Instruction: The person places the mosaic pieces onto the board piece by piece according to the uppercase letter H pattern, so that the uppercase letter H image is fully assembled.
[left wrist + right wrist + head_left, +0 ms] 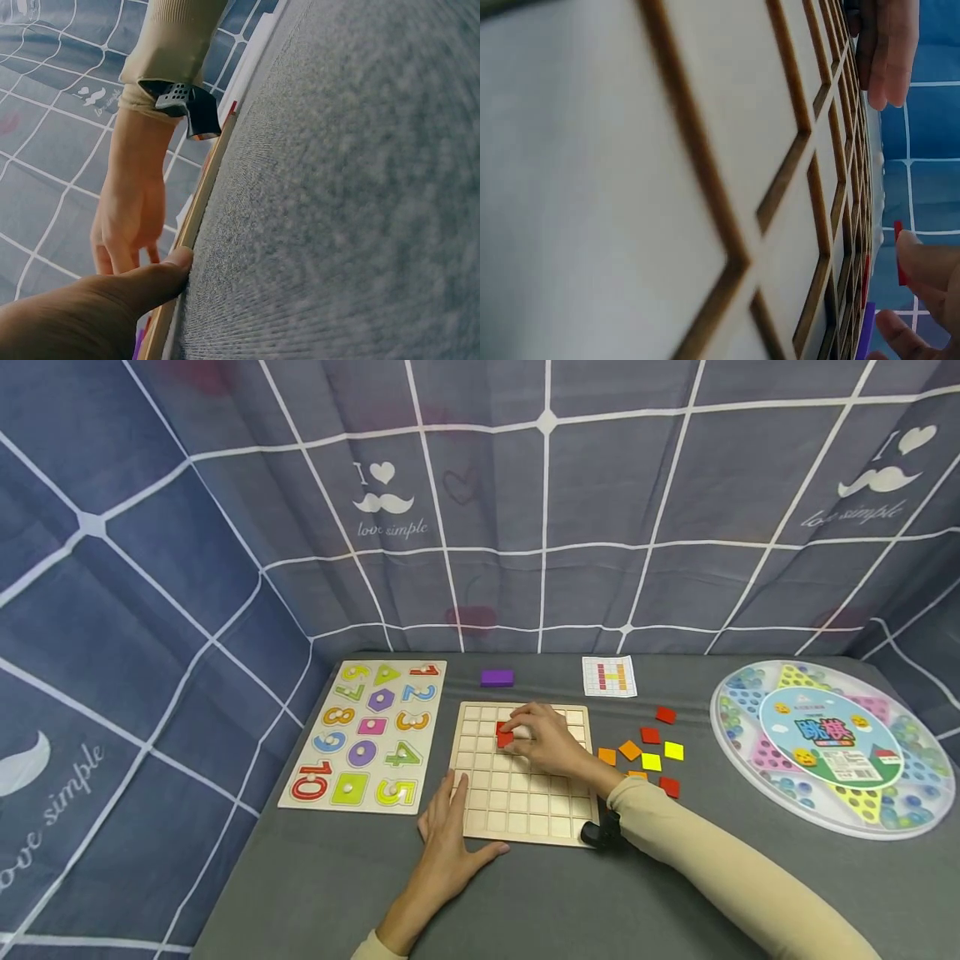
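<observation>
left hand (447, 839) at the edge, right hand (551, 743) pinching a red tile (899, 255) over a wooden grid board (517, 802)
nearest, the left hand spreads its thumb from straight fingers at the board's near left corner; the left wrist view shows the thumb tip touching the edge but hides the pinched tile. the right wrist view shows that tile apart from the grid, between thumb and finger, and a second red tile (866, 279) on the board; the head view crowds both reds at the fingertips. it alone spreads out the loose tiles (650, 736) to the right and, farther off, a printed card (609, 677).
</observation>
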Demonstrator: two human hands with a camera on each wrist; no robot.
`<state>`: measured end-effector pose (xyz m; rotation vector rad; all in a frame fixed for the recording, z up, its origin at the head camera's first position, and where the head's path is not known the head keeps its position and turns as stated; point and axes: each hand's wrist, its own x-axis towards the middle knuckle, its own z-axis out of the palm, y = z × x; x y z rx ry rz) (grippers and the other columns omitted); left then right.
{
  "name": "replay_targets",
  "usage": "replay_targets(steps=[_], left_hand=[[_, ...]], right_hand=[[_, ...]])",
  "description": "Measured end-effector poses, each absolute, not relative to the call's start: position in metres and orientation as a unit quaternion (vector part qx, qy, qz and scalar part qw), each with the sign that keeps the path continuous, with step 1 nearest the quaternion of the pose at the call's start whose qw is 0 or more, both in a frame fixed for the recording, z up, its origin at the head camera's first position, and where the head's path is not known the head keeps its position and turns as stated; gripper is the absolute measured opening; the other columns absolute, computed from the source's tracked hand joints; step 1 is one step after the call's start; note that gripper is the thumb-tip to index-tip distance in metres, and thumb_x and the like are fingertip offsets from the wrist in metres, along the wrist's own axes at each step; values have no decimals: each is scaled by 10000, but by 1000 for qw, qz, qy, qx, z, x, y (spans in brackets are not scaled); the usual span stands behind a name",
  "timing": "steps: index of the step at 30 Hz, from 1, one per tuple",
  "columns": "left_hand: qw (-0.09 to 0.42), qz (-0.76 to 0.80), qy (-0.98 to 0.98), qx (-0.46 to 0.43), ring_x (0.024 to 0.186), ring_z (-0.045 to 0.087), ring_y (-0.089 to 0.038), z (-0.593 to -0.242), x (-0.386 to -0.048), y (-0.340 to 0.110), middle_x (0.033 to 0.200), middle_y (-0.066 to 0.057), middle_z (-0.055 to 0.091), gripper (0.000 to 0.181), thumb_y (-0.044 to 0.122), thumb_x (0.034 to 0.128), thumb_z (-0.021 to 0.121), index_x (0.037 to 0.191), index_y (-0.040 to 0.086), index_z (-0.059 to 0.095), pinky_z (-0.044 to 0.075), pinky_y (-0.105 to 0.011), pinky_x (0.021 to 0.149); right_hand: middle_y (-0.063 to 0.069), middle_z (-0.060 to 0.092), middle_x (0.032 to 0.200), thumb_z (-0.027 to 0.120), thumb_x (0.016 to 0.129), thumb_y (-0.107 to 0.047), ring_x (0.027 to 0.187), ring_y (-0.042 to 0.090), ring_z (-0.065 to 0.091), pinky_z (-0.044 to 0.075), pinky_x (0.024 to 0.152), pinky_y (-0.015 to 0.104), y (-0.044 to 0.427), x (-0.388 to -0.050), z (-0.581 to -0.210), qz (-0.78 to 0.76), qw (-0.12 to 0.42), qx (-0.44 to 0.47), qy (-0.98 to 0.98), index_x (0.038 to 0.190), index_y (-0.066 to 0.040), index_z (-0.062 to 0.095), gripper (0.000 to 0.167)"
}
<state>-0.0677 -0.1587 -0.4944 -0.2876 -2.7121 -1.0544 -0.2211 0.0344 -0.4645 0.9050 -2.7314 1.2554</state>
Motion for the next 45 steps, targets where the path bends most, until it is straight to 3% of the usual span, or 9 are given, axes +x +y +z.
replay_targets(steps=[45], left_hand=[[103,-355,-925,-89,1421,236,-433,-493,-69,-157,1561,-268,238,1155,324,632,922,1502,-59,265,177,-569,983]], right_hand=[[56,575,1270,813,792,-267,1246,335,433,180,1043,617,31,-229,-482,372,3,287,-883,1041,-210,771,259]])
